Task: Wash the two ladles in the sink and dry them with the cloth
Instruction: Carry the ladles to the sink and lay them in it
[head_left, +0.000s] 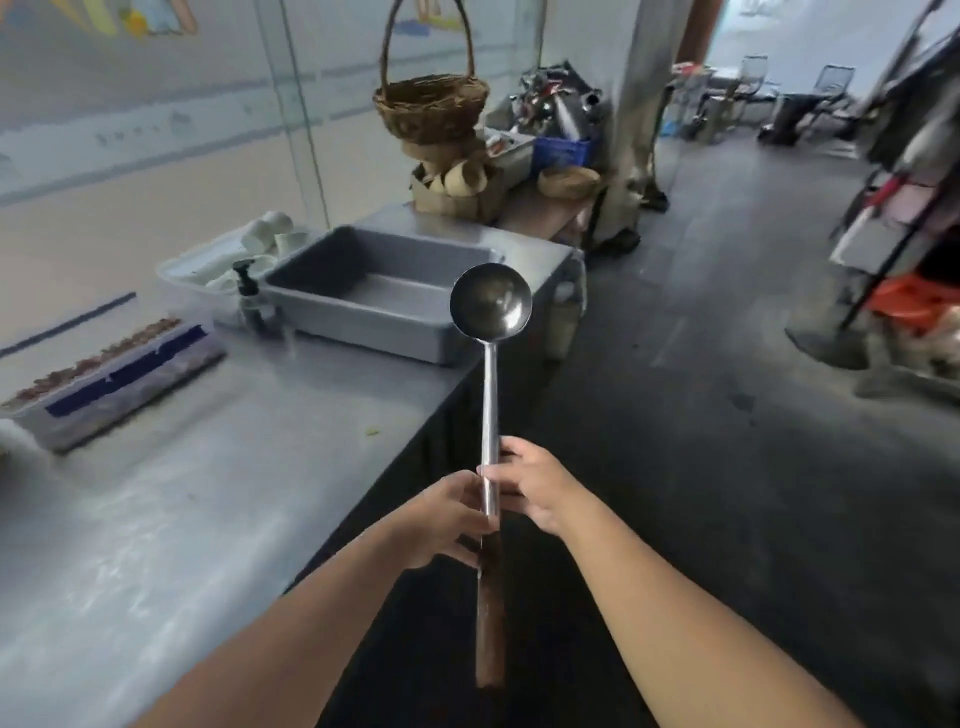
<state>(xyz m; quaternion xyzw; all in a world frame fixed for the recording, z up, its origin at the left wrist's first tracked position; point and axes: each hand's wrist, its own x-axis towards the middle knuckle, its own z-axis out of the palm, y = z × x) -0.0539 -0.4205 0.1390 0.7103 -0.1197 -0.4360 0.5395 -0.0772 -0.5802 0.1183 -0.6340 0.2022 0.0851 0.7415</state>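
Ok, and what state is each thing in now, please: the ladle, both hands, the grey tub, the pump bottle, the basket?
ladle: held in the air, bowl up and empty.
left hand: grips the ladle's handle.
right hand: holds the handle just above the left hand.
grey tub: upright on the counter, empty.
pump bottle: upright, next to the tub.
basket: upright, handle up.

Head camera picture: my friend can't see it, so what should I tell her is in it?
A left hand and a right hand grip a long steel ladle with a brown wooden handle, upright, its round bowl on top. To the left, a grey steel counter carries a grey plastic tub and a dark pump bottle; a brown wicker basket stands farther back.
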